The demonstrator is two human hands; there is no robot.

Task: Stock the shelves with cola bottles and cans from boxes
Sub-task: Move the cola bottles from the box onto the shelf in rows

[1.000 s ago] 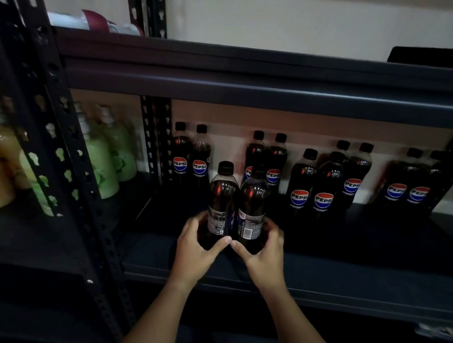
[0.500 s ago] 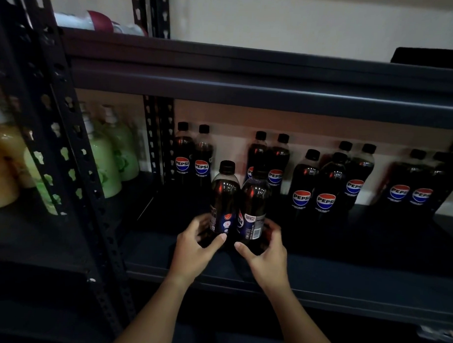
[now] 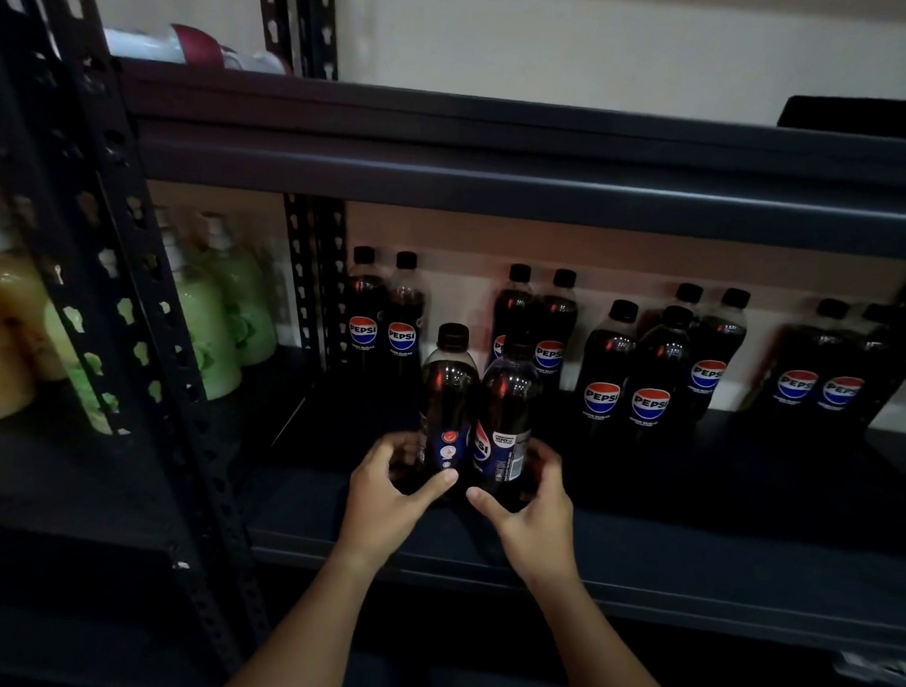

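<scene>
A: Which step are you on?

B: Facing the labels, I judge. Your left hand [image 3: 384, 500] wraps its fingers [image 3: 438, 480] round the base of the left cola bottle [image 3: 448, 394]; your right hand [image 3: 535, 510] curls round the right cola bottle [image 3: 509, 396]. Both bottles stand upright and touching, near the front of the shelf [image 3: 689, 567].

A: And their labels?

B: Turned sideways; only part of the round logo shows on the right one. The next move likely calls for a small twist of each until the logos face you, then a push toward 12 o'clock, in front of the back-row pair [image 3: 536, 320].

A: What are you handling?

B: Smooth, glossy dark plastic, waisted bodies, ribbed black caps, thin film labels. The shelf looks like dark matte metal, so the bases should slide.

A: Anything nearby?

B: Four more bottles [image 3: 655, 366] at 2 o'clock, a pair [image 3: 383, 310] at 11, green bottles [image 3: 220, 325] at 9 beyond the perforated upright [image 3: 147, 363].
</scene>
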